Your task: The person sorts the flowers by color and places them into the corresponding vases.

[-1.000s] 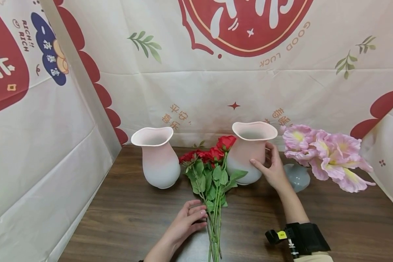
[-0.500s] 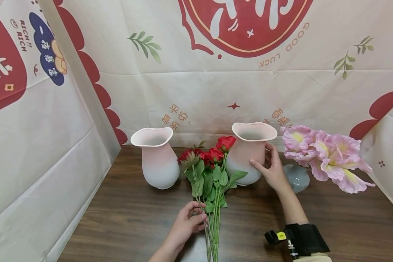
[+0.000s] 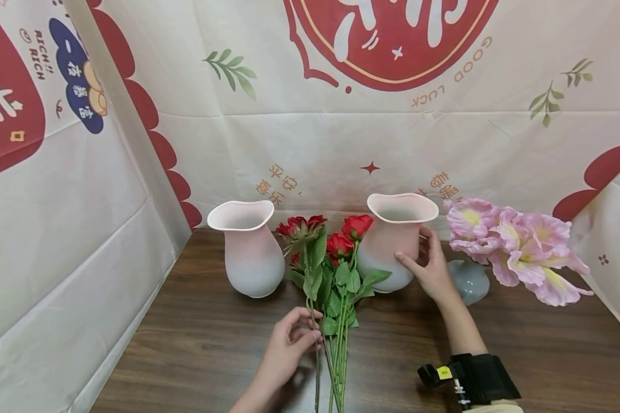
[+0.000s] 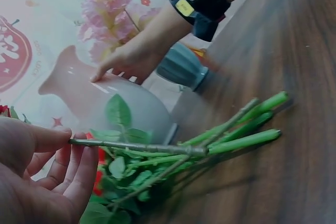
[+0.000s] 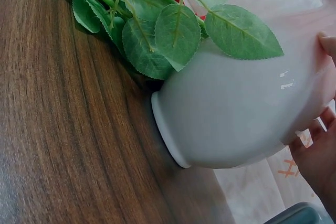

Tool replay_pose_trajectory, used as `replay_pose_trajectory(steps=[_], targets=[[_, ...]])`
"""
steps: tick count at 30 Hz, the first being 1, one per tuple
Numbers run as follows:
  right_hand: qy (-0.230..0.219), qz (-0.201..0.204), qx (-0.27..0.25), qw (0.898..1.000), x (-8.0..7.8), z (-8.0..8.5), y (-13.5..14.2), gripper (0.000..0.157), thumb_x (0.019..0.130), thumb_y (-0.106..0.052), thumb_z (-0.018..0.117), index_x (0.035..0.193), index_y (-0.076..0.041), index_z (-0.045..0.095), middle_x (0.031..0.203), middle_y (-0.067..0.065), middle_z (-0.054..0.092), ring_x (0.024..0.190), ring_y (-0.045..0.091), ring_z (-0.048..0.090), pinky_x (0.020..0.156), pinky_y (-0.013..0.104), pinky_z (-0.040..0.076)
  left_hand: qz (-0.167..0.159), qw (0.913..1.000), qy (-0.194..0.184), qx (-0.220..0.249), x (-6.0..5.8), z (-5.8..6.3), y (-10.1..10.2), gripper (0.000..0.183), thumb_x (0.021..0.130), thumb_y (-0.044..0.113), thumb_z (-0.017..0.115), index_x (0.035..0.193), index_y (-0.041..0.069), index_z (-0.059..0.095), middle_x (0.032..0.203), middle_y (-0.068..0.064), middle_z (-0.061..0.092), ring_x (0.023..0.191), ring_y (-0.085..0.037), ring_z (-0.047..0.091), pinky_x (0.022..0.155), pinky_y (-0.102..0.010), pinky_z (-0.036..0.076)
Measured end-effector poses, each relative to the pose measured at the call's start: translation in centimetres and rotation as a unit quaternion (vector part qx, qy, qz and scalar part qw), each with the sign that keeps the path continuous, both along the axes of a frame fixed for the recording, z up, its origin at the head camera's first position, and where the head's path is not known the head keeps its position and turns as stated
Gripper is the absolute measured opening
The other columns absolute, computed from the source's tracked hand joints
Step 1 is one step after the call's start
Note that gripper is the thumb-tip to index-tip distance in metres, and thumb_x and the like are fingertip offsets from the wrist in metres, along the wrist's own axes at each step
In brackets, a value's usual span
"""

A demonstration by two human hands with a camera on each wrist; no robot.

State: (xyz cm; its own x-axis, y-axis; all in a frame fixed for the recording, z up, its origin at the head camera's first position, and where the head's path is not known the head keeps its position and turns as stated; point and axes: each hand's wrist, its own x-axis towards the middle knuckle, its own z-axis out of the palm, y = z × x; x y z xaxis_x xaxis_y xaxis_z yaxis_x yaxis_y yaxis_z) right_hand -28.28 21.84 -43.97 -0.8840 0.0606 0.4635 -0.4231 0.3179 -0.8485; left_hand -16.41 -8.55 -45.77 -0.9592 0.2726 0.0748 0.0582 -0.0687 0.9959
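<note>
Held item: one red flower (image 3: pixel 301 225) on a thin brownish stem (image 4: pixel 142 148), leafy toward the top. Change: the bloom, lately massed with the others, now stands to the left of the bunch, near the left vase; whether it touches that vase cannot be told.

Left hand (image 3: pixel 291 344): narrow; thumb and fingertips pinch this single stem, where a second ago the fingers were spread beside the bunch. Free end of the stem points toward the near side of the tabletop (image 3: pixel 196 344).

Bunch of red roses (image 3: pixel 357 226): the remainder, heads toward the backdrop, green stems lying together, leaves overlapping the right vase. One further brownish stem crosses the green ones in the left wrist view.

Right hand (image 3: pixel 430 269): curled about the right side of the right vase, thumb in front, fingers round the far side; unchanged in place.

Right vase (image 3: pixel 388 241): pink above, white below, wavy rim, upright on the tabletop, not shifted.

Left vase (image 3: pixel 253 261): matching form, upright, untouched; nothing seen standing in its mouth.

Grey-blue vase (image 3: pixel 467 284): small, behind the right forearm; pink flowers (image 3: pixel 519 246) above and beside it, their stem ends hidden.

Bearing on the work, as judged: one stem appears singled out from the bunch, while the right vase is kept steady; neither pink-and-white vase appears to hold a flower yet.
</note>
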Motion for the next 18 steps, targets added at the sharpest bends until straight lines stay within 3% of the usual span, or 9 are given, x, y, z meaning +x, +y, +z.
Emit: replay_pose_trajectory(steps=[3,6,12,18], targets=[[0.003,0.000,0.000,1.000,0.0,0.0,0.0,0.070,0.082,0.004,0.070,0.140,-0.001,0.031,0.130,0.003,0.042,0.113,0.006,0.045,0.091,0.011,0.038,0.010,0.9997,0.016,-0.014,0.0,0.8,-0.3,0.026,0.086,-0.007,0.061,0.112,-0.005,0.059,0.100,-0.032,0.057,0.077,-0.023,0.066,0.072,-0.040,0.063],[0.005,0.001,-0.004,1.000,0.0,0.0,0.0,0.069,0.082,0.005,0.070,0.140,-0.001,0.032,0.129,0.003,0.043,0.113,0.006,0.046,0.091,0.010,0.038,0.021,0.9991,0.031,-0.021,0.0,1.4,-0.6,0.025,0.086,-0.005,0.062,0.111,-0.002,0.062,0.099,-0.031,0.060,0.075,-0.015,0.065,0.072,-0.040,0.063],[0.013,0.004,-0.013,1.000,-0.2,-0.3,0.0,0.068,0.081,0.006,0.070,0.139,-0.001,0.034,0.127,0.000,0.044,0.111,0.006,0.047,0.091,0.008,0.037,0.051,0.9943,0.083,-0.044,-0.2,2.6,-1.4,0.024,0.084,-0.005,0.065,0.107,0.002,0.065,0.092,-0.020,0.066,0.075,-0.016,0.066,0.070,-0.035,0.063],[0.014,0.006,-0.016,1.000,-0.2,-0.3,0.1,0.068,0.081,0.006,0.070,0.138,-0.001,0.034,0.127,0.000,0.044,0.111,0.006,0.047,0.091,0.008,0.038,0.068,0.9875,0.130,-0.057,-0.7,4.1,-2.6,0.021,0.084,-0.002,0.066,0.105,0.000,0.065,0.092,-0.020,0.067,0.073,-0.017,0.066,0.067,-0.035,0.063]])
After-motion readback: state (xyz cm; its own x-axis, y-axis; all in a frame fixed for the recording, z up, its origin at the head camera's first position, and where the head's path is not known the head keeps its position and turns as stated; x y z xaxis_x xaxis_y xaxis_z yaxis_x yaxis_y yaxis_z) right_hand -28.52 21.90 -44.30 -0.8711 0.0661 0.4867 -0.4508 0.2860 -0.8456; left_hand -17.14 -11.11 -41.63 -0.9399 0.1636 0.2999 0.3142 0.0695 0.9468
